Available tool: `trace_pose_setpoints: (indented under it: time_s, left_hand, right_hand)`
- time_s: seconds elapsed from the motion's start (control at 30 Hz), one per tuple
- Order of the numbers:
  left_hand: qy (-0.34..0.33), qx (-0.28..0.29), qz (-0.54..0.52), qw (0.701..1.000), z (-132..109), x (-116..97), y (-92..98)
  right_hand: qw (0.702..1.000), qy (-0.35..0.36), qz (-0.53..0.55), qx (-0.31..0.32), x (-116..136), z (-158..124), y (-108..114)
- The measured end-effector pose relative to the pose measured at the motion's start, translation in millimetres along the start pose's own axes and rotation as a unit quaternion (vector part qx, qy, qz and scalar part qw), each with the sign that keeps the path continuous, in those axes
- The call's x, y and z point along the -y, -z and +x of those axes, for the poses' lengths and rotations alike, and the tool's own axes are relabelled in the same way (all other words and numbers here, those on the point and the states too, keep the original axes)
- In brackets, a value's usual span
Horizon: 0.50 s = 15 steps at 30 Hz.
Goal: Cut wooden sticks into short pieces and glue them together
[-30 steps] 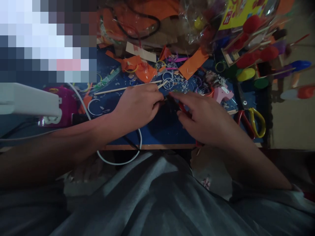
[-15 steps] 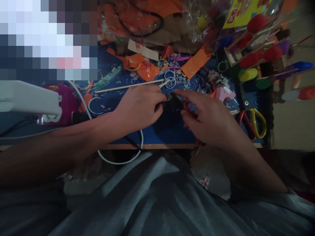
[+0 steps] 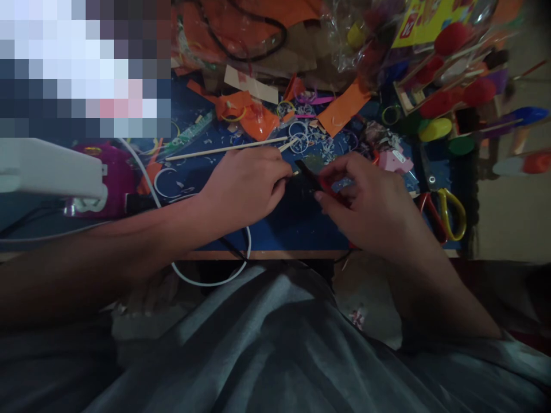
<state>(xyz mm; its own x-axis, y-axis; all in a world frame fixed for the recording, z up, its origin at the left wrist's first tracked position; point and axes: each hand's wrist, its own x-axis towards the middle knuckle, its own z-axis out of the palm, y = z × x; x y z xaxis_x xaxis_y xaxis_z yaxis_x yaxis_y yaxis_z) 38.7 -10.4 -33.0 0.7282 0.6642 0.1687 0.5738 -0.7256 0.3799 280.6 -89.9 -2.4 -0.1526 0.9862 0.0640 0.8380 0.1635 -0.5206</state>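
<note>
My left hand [image 3: 252, 182] is closed over a thin wooden stick [image 3: 295, 172], whose short pale end pokes out past the fingertips. The rest of that stick is hidden by the hand. Just to its right, my right hand [image 3: 365, 203] grips pliers with red handles [image 3: 333, 190] between thumb and fingers. Their dark jaws [image 3: 307, 172] point up and left, close to the stick's end but apart from it. Beyond my left hand, a long wooden skewer [image 3: 228, 149] lies slantwise on the blue tabletop [image 3: 297, 223]. White rings [image 3: 298, 137] rest near its right end.
Paper shreds [image 3: 327, 146] and orange paper pieces [image 3: 344, 109] litter the back. Scissors with red and yellow handles [image 3: 451, 215] lie at the right. A white adapter [image 3: 51, 172] and magenta object [image 3: 123, 178] stand left. A white cable [image 3: 210, 284] loops over the front edge.
My right index finger has drawn back from the pliers' head and curled, and that hand has shifted slightly right. My left hand stays nearly still.
</note>
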Motion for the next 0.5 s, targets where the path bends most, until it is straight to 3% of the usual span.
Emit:
trace_pose_setpoints:
  time_s: [0.13,0.27,0.5]
  left_hand:
    - [0.016,0.012,-0.003,1.000,-1,0,3.2]
    - [0.026,0.017,0.004,1.000,0,1,4.1]
    - [0.023,0.028,0.010,0.999,-1,0,5.5]
  right_hand:
    - [1.000,0.010,0.012,0.009,-6,-3,6]
    - [0.999,0.036,-0.027,-0.023,-10,-7,9]
    - [0.996,0.026,-0.085,-0.026,-2,-17,6]
